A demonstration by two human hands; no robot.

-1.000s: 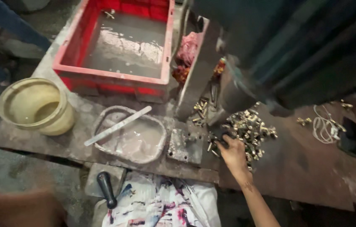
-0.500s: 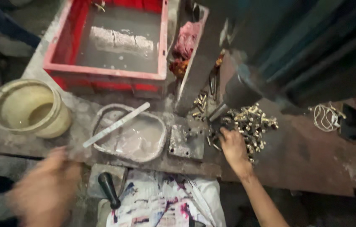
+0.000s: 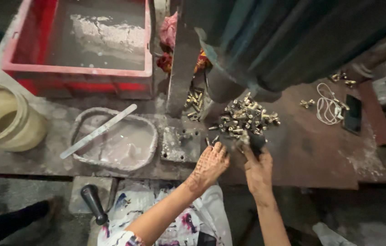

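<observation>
Grimy workbench (image 3: pixel 320 159): left hand (image 3: pixel 210 167) now beside right hand (image 3: pixel 257 169), both loosely open at brass fittings pile (image 3: pixel 246 119).

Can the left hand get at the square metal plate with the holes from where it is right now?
Probably yes. The left hand rests on the bench right beside the square metal plate, and nothing lies between them. The right hand is over by the pile of brass fittings, out of the way.

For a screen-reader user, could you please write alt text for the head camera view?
Two bare hands, left hand and right hand, reach into a pile of small brass fittings on a grimy workbench. A grey tray and red crate sit left.
</observation>
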